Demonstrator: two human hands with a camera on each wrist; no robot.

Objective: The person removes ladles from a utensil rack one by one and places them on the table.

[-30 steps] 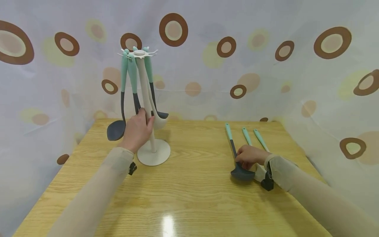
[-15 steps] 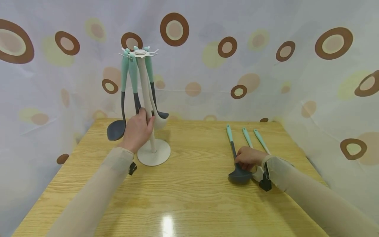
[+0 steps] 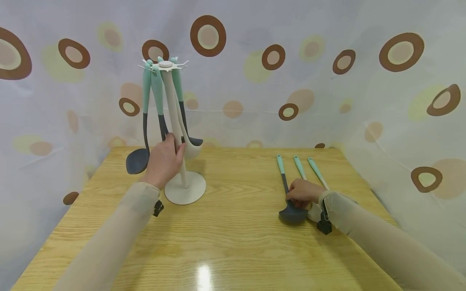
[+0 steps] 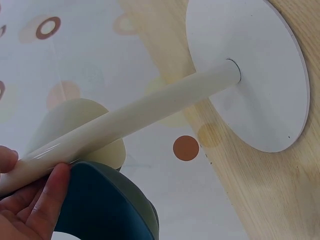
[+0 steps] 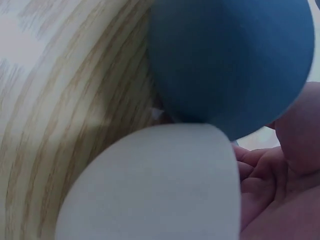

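My left hand grips the white pole of a utensil stand, thumb on one side and fingers on the other. Mint-handled tools hang from its top hooks, among them a dark ladle and a white ladle. On the right of the table, my right hand pinches a dark grey spatula with a mint handle, low on its shaft near the head. In the right wrist view its broad rounded head overlaps a white tool head. The fingertips are partly hidden behind the spatula.
Two mint handles of white tools lie beside the spatula, their lower ends partly hidden by the right hand and sleeve. The wooden table ends at a patterned curtain behind and at both sides.
The right hand has shifted the spatula slightly toward me, its head swinging a little left. The left hand keeps its grip on the pole. The head view has turned slightly right.
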